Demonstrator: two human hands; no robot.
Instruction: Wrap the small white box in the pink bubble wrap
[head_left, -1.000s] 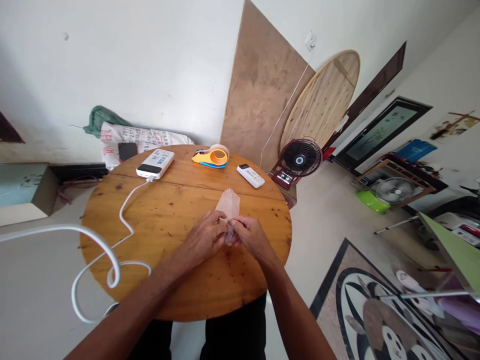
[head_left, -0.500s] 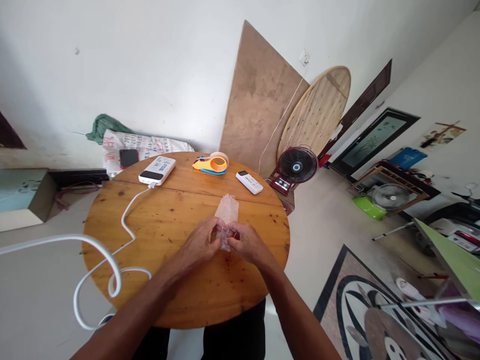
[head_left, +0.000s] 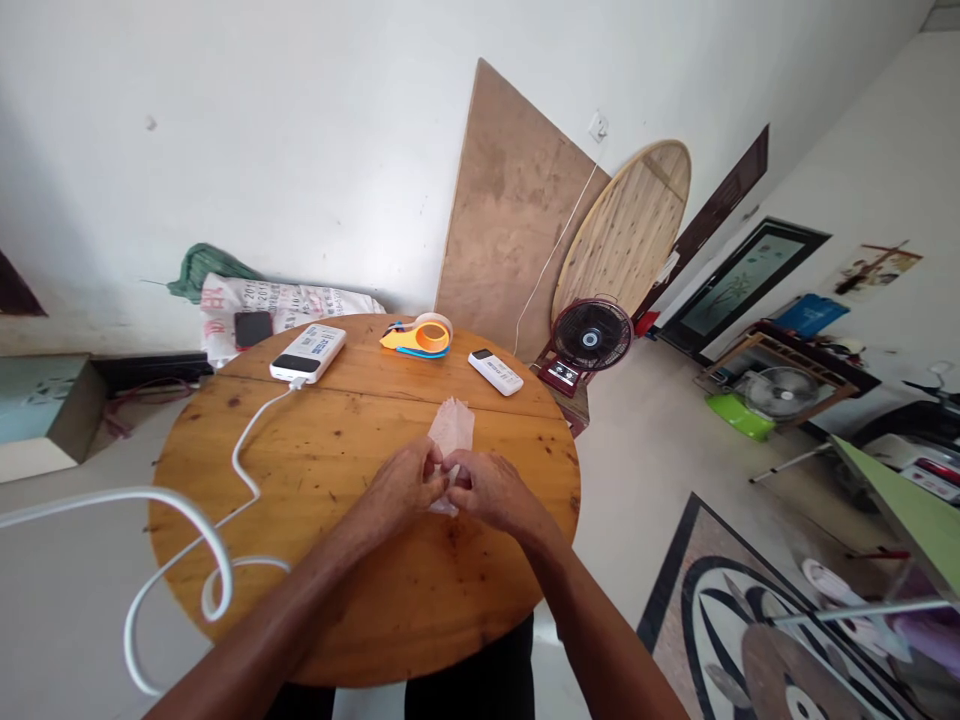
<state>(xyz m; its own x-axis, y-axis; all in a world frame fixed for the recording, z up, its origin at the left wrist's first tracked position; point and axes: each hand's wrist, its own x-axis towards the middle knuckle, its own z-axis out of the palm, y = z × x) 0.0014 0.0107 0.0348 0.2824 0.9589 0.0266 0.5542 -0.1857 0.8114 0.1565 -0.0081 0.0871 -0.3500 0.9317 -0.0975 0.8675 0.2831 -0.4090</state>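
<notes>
A small clear plastic bag (head_left: pixel 451 428) lies on the round wooden table (head_left: pixel 330 470), its near end pinched between both my hands. My left hand (head_left: pixel 401 483) has its fingers closed on the bag's left side. My right hand (head_left: pixel 484 487) is curled over the bag's right side, thumb and fingers pressed together. The far end of the bag sticks out beyond my fingers. What is inside the bag, if anything, I cannot make out.
At the table's far side lie a white power bank (head_left: pixel 309 352) with a white cable (head_left: pixel 247 470), an orange tape dispenser (head_left: pixel 418 335) and a white remote (head_left: pixel 495 371). A floor fan (head_left: pixel 591 338), leaning boards and a printed sack (head_left: pixel 285 300) stand behind.
My hands have stayed on the bag and worked its near end; the fingers have shifted slightly. The view has tilted a little, nothing else on the table has moved.
</notes>
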